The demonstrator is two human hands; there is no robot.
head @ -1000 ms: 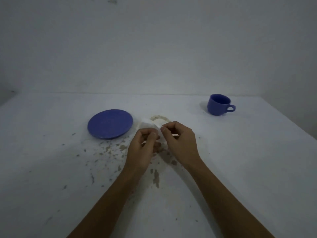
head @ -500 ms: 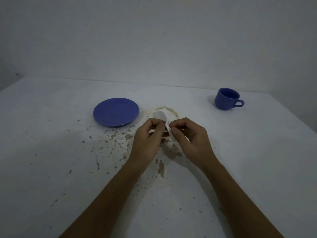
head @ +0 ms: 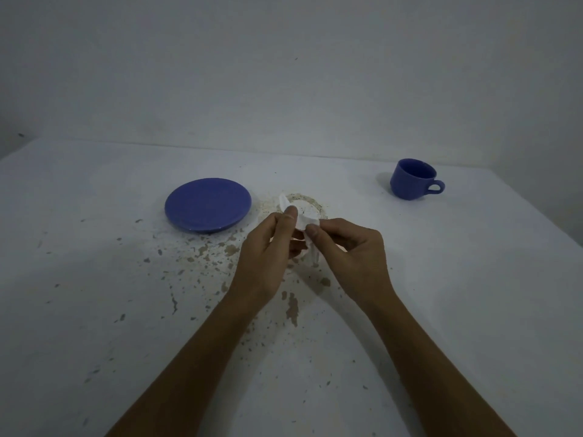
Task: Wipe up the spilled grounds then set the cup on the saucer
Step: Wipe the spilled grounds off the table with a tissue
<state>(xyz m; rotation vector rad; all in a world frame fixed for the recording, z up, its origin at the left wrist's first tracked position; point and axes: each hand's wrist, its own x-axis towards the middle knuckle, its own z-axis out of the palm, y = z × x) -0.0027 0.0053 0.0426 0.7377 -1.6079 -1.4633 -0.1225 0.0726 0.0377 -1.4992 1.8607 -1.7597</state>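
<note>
Head view shows both hands pinching a small crumpled white tissue (head: pixel 302 220), left hand (head: pixel 268 257) and right hand (head: pixel 350 257) closed on it above the table. Brown spilled grounds (head: pixel 202 252) lie scattered beneath, unwiped. Round blue saucer (head: pixel 208 205) sits empty far left; blue ceramic cup (head: pixel 410 179) stands well apart, far right.

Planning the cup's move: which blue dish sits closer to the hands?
The flat round blue saucer, just left of the left hand; the blue handled cup stands far right.
</note>
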